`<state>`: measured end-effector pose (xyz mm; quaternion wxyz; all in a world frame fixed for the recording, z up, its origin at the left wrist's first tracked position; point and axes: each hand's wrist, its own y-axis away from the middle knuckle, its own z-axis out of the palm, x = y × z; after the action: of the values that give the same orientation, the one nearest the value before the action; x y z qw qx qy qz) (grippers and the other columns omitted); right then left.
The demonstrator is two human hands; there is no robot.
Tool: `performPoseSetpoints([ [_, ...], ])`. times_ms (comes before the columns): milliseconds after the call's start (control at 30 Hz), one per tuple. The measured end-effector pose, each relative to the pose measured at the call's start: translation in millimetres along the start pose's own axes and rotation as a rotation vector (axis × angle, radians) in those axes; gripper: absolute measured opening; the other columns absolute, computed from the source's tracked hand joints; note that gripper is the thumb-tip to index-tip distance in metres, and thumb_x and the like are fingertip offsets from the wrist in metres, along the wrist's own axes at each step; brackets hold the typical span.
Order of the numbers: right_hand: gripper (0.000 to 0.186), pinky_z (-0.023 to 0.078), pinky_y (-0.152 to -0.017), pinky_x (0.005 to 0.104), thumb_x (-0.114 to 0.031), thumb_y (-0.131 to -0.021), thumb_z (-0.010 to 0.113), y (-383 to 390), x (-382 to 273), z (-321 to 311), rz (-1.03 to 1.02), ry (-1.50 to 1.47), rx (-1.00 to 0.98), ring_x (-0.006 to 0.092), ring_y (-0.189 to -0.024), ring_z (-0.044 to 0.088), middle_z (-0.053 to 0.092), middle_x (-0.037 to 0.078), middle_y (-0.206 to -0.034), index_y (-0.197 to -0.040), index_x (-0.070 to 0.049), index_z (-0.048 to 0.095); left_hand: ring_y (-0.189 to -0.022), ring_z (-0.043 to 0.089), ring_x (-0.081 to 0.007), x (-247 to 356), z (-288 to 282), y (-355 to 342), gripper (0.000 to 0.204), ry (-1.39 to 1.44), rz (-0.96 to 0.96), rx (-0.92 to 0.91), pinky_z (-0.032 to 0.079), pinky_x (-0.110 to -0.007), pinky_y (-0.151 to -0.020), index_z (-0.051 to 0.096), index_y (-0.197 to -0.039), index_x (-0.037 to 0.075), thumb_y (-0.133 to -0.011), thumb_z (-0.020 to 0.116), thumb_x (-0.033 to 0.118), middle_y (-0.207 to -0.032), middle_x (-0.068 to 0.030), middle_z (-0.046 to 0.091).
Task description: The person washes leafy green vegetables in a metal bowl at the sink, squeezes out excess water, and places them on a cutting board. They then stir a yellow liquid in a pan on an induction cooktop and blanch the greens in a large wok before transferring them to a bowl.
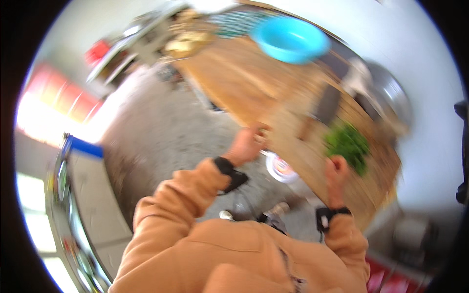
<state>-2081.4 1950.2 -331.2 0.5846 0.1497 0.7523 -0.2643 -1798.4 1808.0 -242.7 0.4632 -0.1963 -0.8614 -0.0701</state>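
Over the near edge of the wooden table, my left hand is closed, with something small and pale at its fingertips that the blur hides. My right hand has its fingers curled in at the near side of a bunch of green herbs; whether it grips any of them I cannot make out. The herbs lie on a wooden cutting board. Between my hands and farther back lies a cleaver with a wooden handle, its blade pointing away from me.
A light blue basin stands at the far side of the table. Along the wall are a large metal basin and a whitish cloth. Yellowish food sits at the far left end. A white round container is below the table's edge.
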Motion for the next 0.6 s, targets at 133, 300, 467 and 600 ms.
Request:
performPoseSetpoints([
  [133, 0.014, 0.034, -0.048, 0.0232, -0.016, -0.091, 0.062, 74, -66, 119, 0.114, -0.078, -0.155, 0.0053, -0.057, 0.041, 0.046, -0.004, -0.071, -0.084, -0.007, 0.054, -0.081, 0.066, -0.0175, -21, -145, 131, 0.027, 0.024, 0.106, 0.223, 0.056, -0.031, -0.069, 0.064, -0.107, 0.003, -0.081, 0.067, 0.007, -0.098, -0.0117, 0.065],
  [300, 0.012, 0.037, -0.048, 0.0212, -0.004, -0.09, 0.055, 132, -118, 311, -0.038, -0.251, -0.49, 0.0063, -0.056, 0.044, 0.054, 0.002, -0.085, -0.102, -0.002, 0.054, -0.084, 0.067, -0.0202, -76, -300, 259, 0.024, 0.045, 0.008, 0.533, 0.055, -0.033, -0.074, 0.063, -0.106, 0.002, -0.083, 0.064, 0.009, -0.097, -0.0124, 0.067],
  [467, 0.018, 0.039, -0.051, 0.0205, -0.001, -0.089, 0.056, 199, -188, 537, -0.077, -0.277, -0.862, 0.0065, -0.059, 0.047, 0.055, 0.003, -0.088, -0.107, -0.003, 0.053, -0.08, 0.063, -0.0136, -186, -461, 383, 0.023, 0.153, -0.253, 0.805, 0.054, -0.03, -0.069, 0.064, -0.107, 0.004, -0.085, 0.064, 0.011, -0.091, -0.0088, 0.067],
  [600, 0.02, 0.04, -0.051, 0.0204, 0.0, -0.088, 0.057, 223, -233, 736, -0.123, -0.205, -1.057, 0.0063, -0.061, 0.05, 0.056, 0.003, -0.086, -0.107, -0.002, 0.054, -0.08, 0.062, -0.0122, -291, -569, 450, 0.02, 0.129, -0.389, 1.034, 0.053, -0.028, -0.069, 0.065, -0.107, 0.005, -0.087, 0.063, 0.01, -0.092, -0.0066, 0.068],
])
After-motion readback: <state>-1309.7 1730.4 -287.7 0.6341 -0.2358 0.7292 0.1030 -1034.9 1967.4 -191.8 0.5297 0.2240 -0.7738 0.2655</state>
